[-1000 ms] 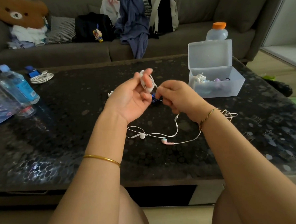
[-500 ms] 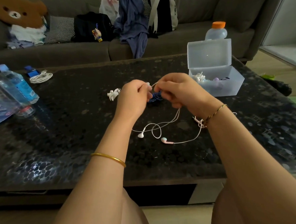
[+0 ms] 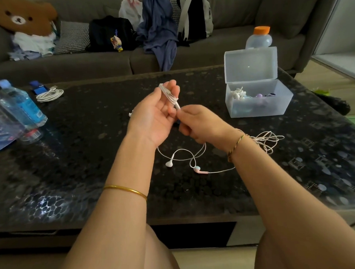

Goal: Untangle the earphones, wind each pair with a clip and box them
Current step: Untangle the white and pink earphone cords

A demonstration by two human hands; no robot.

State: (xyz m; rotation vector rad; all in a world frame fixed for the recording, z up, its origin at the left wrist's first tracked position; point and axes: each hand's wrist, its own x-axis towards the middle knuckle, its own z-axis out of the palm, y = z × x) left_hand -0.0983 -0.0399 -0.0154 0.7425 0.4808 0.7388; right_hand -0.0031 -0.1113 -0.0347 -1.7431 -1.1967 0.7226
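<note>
My left hand (image 3: 153, 115) is raised palm-up over the middle of the dark table, with a coil of white earphone cord (image 3: 169, 94) wound round its fingers. My right hand (image 3: 198, 123) pinches the lower end of that coil just below the left fingers. Under my hands the loose cord trails on the table to a white earbud (image 3: 169, 164) and a pink earbud (image 3: 199, 170). A tangle of white cable (image 3: 267, 140) lies behind my right wrist. The clear plastic box (image 3: 259, 107) stands open at the right with wound earphones inside.
The dark speckled table (image 3: 91, 159) holds water bottles (image 3: 25, 103) at the left and a coiled white cable (image 3: 49, 95) next to a blue item. An orange-capped bottle (image 3: 259, 37) stands behind the box. A sofa with bags and clothes runs along the back.
My left hand has opened palm-up and lifted, showing the coil on its fingers. My right hand has moved down to the coil's lower end. The loose cord on the table has shifted.
</note>
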